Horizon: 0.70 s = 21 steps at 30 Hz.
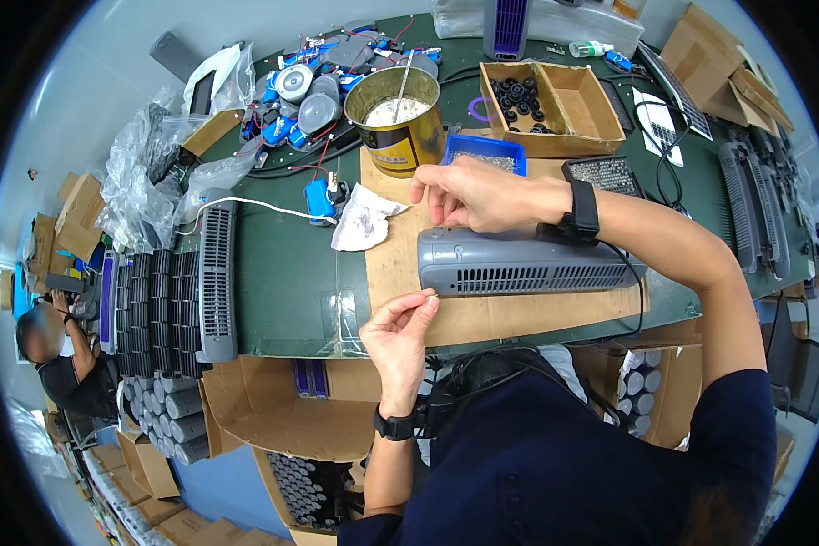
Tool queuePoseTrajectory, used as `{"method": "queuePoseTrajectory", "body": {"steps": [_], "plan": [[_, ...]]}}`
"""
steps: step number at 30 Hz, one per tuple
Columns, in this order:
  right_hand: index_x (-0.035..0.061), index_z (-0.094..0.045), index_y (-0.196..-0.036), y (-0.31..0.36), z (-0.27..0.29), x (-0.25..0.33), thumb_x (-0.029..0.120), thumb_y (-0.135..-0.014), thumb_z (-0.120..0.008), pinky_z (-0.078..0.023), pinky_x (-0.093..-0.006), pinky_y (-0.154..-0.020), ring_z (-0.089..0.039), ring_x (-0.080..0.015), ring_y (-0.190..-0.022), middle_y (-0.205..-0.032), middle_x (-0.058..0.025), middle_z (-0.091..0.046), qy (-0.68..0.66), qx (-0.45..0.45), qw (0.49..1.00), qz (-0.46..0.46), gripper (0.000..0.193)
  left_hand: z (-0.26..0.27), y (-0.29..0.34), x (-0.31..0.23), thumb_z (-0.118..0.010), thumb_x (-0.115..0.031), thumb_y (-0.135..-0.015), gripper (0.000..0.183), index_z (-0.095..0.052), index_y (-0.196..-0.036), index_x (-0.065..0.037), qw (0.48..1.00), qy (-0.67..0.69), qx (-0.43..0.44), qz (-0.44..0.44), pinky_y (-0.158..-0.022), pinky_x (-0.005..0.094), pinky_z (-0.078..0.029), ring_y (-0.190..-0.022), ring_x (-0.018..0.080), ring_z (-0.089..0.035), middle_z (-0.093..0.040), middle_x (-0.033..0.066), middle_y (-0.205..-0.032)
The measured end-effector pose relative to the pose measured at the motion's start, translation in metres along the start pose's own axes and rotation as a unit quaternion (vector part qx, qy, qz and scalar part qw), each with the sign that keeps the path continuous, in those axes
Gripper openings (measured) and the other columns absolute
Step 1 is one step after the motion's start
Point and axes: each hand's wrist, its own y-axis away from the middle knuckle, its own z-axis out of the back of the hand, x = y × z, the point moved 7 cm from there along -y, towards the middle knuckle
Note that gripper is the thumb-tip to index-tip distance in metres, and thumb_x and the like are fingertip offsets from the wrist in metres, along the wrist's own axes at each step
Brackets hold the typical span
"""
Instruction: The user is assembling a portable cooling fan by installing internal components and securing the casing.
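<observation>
A long grey slotted plastic housing [441,259] lies crosswise on a flat cardboard sheet [510,320]. At its near left corner, my left hand [399,344] is closed, thumb and forefinger pinched together; whatever is between them is too small to name. My right hand [482,196] hovers above the housing's far side with fingers curled in; what they hold, if anything, is hidden. Just beyond that hand are a blue tray [516,151] of small metal pieces and an open tin [399,150] with white stuff and a stick inside.
Crumpled paper [364,218] and a blue battery pack [319,200] lie left of the housing. A cardboard box [584,96] of black knobs stands behind. Grey housings [217,282] stand at left. Open cartons [291,414] sit below the table edge. A co-worker [68,364] is far left.
</observation>
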Motion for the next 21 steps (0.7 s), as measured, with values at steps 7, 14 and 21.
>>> {"method": "queuePoseTrajectory", "body": {"steps": [7,14,21], "plan": [[-0.0005,-0.050,-0.114,0.000,0.001,0.003,-0.009,-0.077,-0.064,-0.051,-0.0289,-0.061,-0.066,-0.0192,-0.069,-0.083,-0.0101,-0.065,0.022,-0.006,1.000,0.020,0.041,-0.011,0.007,-0.004,-0.073,0.009,-0.079,0.009,-0.069,-0.084,0.002,0.997,-0.016,-0.001,-0.071,-0.082,0.0262,-0.053,-0.086,0.0138,-0.066,-0.070,0.0140,-0.096],[-0.0021,-0.049,-0.118,0.001,-0.002,0.006,-0.009,-0.076,-0.062,-0.052,-0.0357,-0.063,-0.066,-0.0253,-0.074,-0.086,-0.0143,-0.066,0.022,0.016,0.999,0.025,0.045,-0.011,0.010,-0.002,-0.074,0.009,-0.078,0.013,-0.064,-0.076,0.000,0.993,-0.024,-0.012,-0.116,-0.081,0.0282,-0.054,-0.089,0.0153,-0.065,-0.069,0.0148,-0.096],[0.0002,-0.047,-0.122,0.002,-0.003,0.012,-0.012,-0.074,-0.059,-0.053,-0.0365,-0.066,-0.065,-0.0267,-0.075,-0.092,-0.0157,-0.065,0.051,0.016,0.997,0.062,0.051,-0.018,0.012,-0.001,-0.072,0.011,-0.078,0.016,-0.062,-0.075,0.000,0.993,-0.004,-0.005,-0.119,-0.082,0.0282,-0.054,-0.090,0.0154,-0.065,-0.069,0.0147,-0.097]]}}
